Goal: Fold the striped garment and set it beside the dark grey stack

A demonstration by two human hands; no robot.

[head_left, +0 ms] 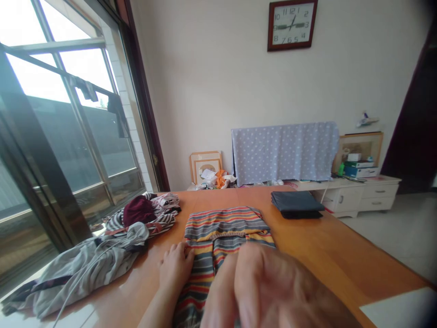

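A striped garment (227,223) in grey, orange, red and yellow lies on the wooden table in front of me. Its top part is folded over, and a gathered seam crosses the middle. My left hand (175,264) rests on the garment's left edge, with its fingers laid down and slightly apart. Close to the camera, my right hand (266,291) is raised over the lower right of the garment and covers much of it. This hand is blurred, its fingers are bent, and their tips and anything between them are hard to make out.
A grey garment with a drawstring (92,269) and a pile with a maroon cloth (139,210) lie at the left. Folded dark cloths (296,204) sit at the back right of the table (327,255). A white sheet (403,310) shows at the lower right.
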